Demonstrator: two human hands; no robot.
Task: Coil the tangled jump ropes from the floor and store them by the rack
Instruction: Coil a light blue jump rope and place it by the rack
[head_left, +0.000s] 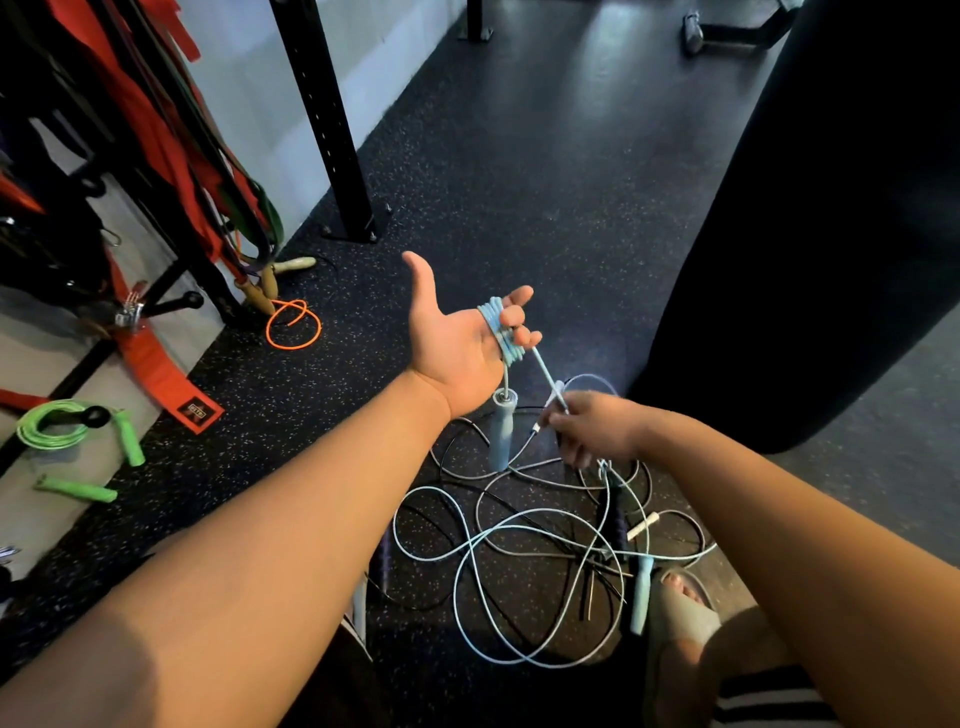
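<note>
1. At the floor's (519, 182) left edge, at the foot of the rack (130, 156), a green jump rope (49, 428) lies coiled. We take this as the storage pattern to copy. An orange rope loop (293, 325) lies further along the same edge.
2. Mid-floor, the left hand (457, 338) is held palm up, thumb out, fingers loosely bent and not clenched. It serves as a spool: the light-blue jump rope (498, 332) is wound several turns round the fingers. One blue handle (503, 431) hangs free below the palm, which anchors the coil's start.
3. The right hand (592, 426) pinches the same rope just beside the spool. This grip keeps the feed taut so each turn seats tightly.
4. Below both hands, most of the rope lies looped on the floor, crossed with a black jump rope (457, 431). The second blue handle (641, 597) rests near the floor's near edge, beside a sandalled foot (675, 608).
5. We judge the coiling as begun, with most slack remaining. A crossing may snag when pulled.
</note>
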